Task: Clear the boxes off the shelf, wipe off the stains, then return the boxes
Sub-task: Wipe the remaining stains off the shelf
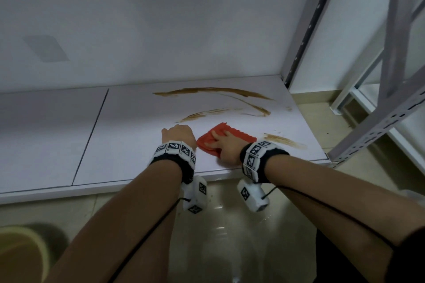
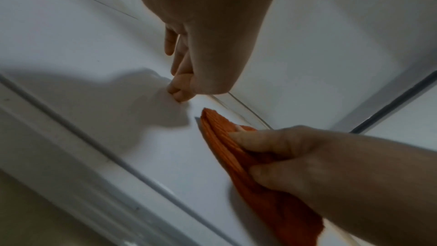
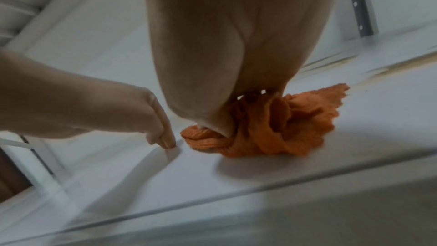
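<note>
The white shelf board (image 1: 138,145) carries brown smears: a long one at the back (image 1: 213,92), a shorter one (image 1: 207,114) in front of it, and one near the right edge (image 1: 285,141). My right hand (image 1: 226,147) grips a bunched orange cloth (image 1: 239,136) and holds it down on the board between the smears. The cloth (image 2: 260,194) is pinched by that hand (image 2: 331,166); it (image 3: 295,122) bulges out from under the palm (image 3: 236,44). My left hand (image 1: 178,134) stands just left of it, holding nothing, fingertips (image 3: 169,144) on the board. No boxes are in view.
A grey perforated upright (image 1: 308,23) rises at the shelf's back right corner, and another slotted rack frame (image 1: 377,126) stands to the right. A seam (image 1: 92,135) splits the board left of my hands. Tiled floor lies below the front edge; a blurred yellowish object (image 1: 20,255) sits bottom left.
</note>
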### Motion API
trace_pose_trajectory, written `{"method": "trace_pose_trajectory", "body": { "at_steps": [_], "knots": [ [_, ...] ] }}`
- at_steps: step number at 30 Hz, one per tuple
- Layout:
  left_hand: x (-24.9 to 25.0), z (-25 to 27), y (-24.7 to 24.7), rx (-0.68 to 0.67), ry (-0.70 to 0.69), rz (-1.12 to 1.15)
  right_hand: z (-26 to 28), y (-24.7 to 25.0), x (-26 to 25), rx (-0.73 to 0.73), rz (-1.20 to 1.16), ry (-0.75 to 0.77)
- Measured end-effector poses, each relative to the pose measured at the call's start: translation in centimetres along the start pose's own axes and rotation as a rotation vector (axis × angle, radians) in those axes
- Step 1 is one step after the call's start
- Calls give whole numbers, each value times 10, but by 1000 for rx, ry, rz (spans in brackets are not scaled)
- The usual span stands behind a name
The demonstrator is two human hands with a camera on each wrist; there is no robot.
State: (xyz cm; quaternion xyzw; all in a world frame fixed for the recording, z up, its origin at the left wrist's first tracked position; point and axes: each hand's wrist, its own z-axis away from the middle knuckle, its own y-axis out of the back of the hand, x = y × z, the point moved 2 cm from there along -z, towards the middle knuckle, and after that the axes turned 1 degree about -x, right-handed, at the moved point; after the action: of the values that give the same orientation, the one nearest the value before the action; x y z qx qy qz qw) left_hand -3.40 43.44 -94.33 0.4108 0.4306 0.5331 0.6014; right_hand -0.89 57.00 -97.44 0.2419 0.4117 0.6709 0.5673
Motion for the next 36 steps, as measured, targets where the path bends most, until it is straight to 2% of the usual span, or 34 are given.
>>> {"method": "trace_pose_trajectory", "body": {
  "at_steps": [3, 8, 12, 17, 21, 24, 26, 29, 32, 34, 36],
  "knots": [
    [3, -1, 2, 16, -4, -7, -12, 7, 10, 50, 54, -23],
    [11, -3, -1, 47, -92, -16, 7, 12, 69, 219, -56, -163],
    [11, -6, -14, 36, -149, 14, 31, 5, 75, 142, -176, -245],
    [20, -8, -16, 72, -178, 15, 29, -3, 31, 25, -150, -77],
    [28, -10, -18, 89, -170, 39, 2, 3, 13, 35, -34, -43],
    [31, -12, -15, 70, -148, 69, -9, 9, 21, 65, 27, -33],
    [30, -14, -14, 41, -134, 98, -4, 9, 41, 89, -12, -90],
    [31, -16, -16, -9, -128, 131, 17, 6, 81, 152, -111, -256],
    [32, -15, -15, -22, -114, 167, 38, 2, 93, 186, -144, -332],
    [35, -14, -14, -16, -96, 184, 45, -1, 82, 167, -160, -307],
    [37, -13, -13, -10, -70, 192, 45, -4, 62, 126, -174, -216]
  ]
}}
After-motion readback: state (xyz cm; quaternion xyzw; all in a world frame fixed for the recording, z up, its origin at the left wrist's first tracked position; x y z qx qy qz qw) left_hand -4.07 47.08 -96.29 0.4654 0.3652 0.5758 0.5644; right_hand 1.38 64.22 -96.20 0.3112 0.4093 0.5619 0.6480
